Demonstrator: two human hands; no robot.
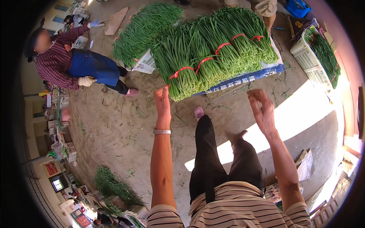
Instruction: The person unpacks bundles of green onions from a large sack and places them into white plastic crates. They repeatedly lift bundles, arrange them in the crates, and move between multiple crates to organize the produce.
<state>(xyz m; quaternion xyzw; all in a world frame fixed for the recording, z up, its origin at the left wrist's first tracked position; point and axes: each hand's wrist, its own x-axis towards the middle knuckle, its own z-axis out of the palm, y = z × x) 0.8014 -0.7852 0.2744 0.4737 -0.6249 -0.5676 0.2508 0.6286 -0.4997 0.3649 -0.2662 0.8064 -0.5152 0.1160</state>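
Note:
Several bundles of green garlic chives (212, 54), tied with red bands, lie side by side on a blue and white printed sack (242, 81) in front of me. My left hand (163, 99) is raised beside the leftmost bundle; whether its fingertips touch the stems I cannot tell. A metal-banded watch (162, 131) is on that wrist. My right hand (262, 109) hangs over the floor, nearer to me than the sack's front edge, with its fingers bent and apart and nothing in it.
At the left stands a person in a blue apron (91, 67) and gloves. More chives (145, 31) top a white crate (146, 62) behind. Stacked white crates (309, 62) stand at the right. Leafy greens (114, 182) lie at lower left, and a light sack (306, 165) lies at lower right.

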